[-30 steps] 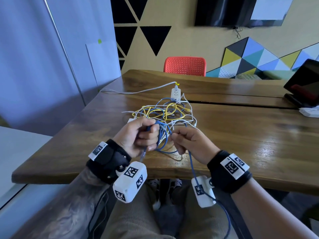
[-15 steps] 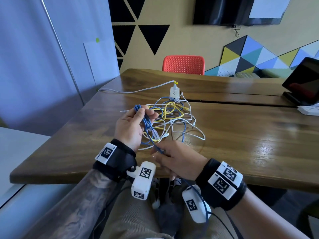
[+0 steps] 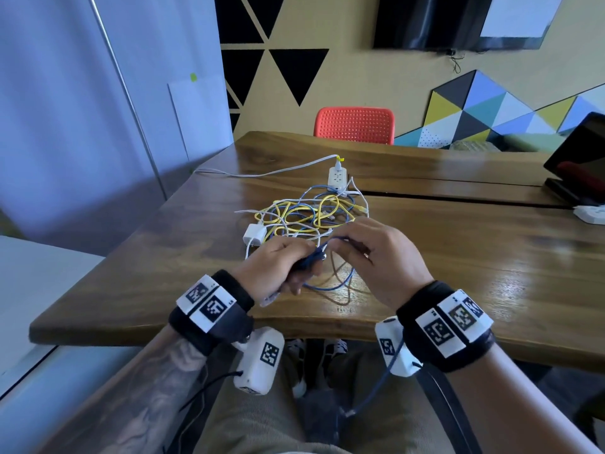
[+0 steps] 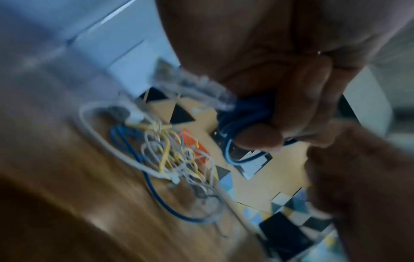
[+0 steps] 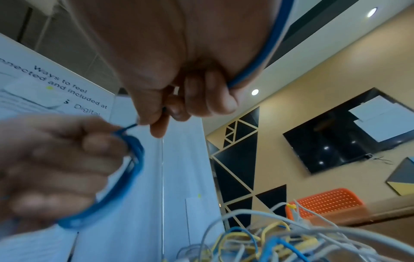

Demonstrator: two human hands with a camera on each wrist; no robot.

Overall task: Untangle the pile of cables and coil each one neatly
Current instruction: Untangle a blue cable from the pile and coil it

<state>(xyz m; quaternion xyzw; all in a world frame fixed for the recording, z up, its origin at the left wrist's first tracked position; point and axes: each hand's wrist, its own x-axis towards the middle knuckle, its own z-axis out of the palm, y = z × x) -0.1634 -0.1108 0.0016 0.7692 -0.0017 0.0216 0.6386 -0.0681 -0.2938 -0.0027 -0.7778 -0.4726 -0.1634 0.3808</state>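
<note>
left hand (image 3: 281, 267) grips the coiled blue cable (image 5: 125, 177); right hand (image 3: 376, 253), just to its right, pinches the free strand running between them.

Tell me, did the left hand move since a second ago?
Yes. The left hand, gripping the blue cable, dipped toward the table's near edge, away from the white power strip.

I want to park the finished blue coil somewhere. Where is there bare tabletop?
Bare wood lies right of the right hand, stretching toward the white power strip and dark tablet, and along the wooden table left of the left hand. The middle is crowded by the tangled yellow, white and blue cable pile.
</note>
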